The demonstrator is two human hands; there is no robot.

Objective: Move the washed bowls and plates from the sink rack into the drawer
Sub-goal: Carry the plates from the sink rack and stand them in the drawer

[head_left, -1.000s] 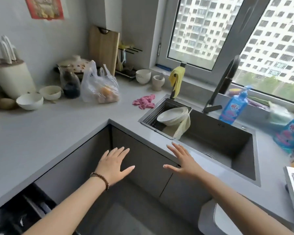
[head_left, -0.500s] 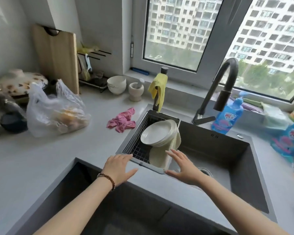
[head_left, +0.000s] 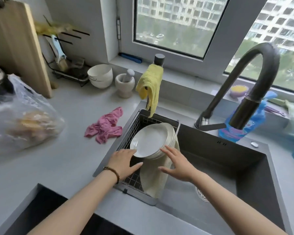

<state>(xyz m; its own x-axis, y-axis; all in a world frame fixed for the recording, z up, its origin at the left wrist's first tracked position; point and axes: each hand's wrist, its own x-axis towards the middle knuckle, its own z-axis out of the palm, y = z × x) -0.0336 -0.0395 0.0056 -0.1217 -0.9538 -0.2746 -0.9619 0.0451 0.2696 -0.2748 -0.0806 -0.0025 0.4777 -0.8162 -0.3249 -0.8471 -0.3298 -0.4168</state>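
Grey sink [head_left: 244, 168], blue bottle [head_left: 241, 128], label unreadable.

Both hands now sit over the wire sink rack [head_left: 134, 126], having come forward from in front of the cabinet a second ago. The left hand [head_left: 124, 162], fingers spread, has its fingertips at the near left rim of the stack of white plates [head_left: 148, 140] in the rack, where half a second ago it rested at the rack's near edge. The right hand [head_left: 176, 162], also spread, has moved from the rack's near right corner up to the stack's near right rim.
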